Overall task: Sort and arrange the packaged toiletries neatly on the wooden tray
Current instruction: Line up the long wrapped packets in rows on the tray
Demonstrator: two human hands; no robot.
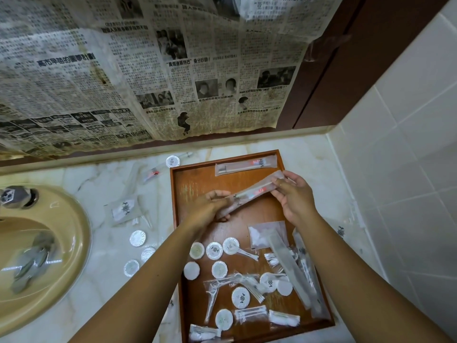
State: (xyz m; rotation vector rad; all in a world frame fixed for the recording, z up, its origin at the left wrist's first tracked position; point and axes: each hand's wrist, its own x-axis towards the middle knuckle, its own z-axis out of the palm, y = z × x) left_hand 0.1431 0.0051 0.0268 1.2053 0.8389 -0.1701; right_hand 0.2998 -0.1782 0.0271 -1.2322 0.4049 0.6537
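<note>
Head view only.

Your left hand [212, 206] has its fingers curled round the near-left end of a long clear sachet [252, 193]. Your right hand [294, 196] pinches the far-right end. The sachet hangs diagonally over the middle of the wooden tray [197, 184]; can't tell if it touches the wood.

A second long sachet [244, 167] already lies along the tray's far edge, roughly square to it.

The near half of the tray is a jumble: round packets [214, 250], cotton bud packs [251, 313] and a long pouch [289, 268] lying across other items at right.

More round packets [137, 238] and a square sachet [122, 210] sit on the marble counter [99, 181] left of the tray, close to the sink [61, 219].

Risks, my read:
- The held sachet is angled against the far one. Drop it like that and the row goes crooked.
- The film looks slick. A two-end pinch may let it twist or slip.
- Your forearms cross over the near clutter. A low pass could scatter the round packets.
- Counter items near the basin could get nudged in when you reach left.
</note>
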